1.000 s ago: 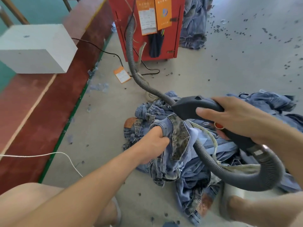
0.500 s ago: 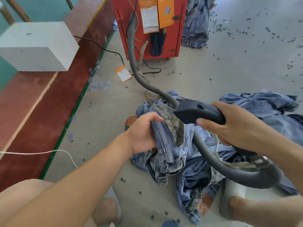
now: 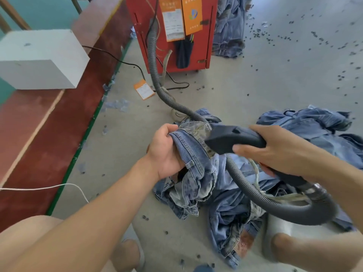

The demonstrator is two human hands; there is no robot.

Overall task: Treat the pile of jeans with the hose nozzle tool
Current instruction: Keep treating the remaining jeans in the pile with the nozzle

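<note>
Lifted higher, jeans point(image 3: 193, 152) gripped by left hand point(image 3: 167, 152); right hand point(image 3: 275, 152) grips nozzle point(image 3: 225, 140).

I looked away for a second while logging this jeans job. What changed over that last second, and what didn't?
The left hand lifted the jeans waistband it grips off the pile and turned palm-up, bringing the denim against the front of the nozzle. The right hand still holds the nozzle handle. The hose and red machine stayed put.

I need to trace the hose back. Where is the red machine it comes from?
In the head view, the red machine stands at top centre on the floor, beyond the jeans pile, right of the white block.
</note>
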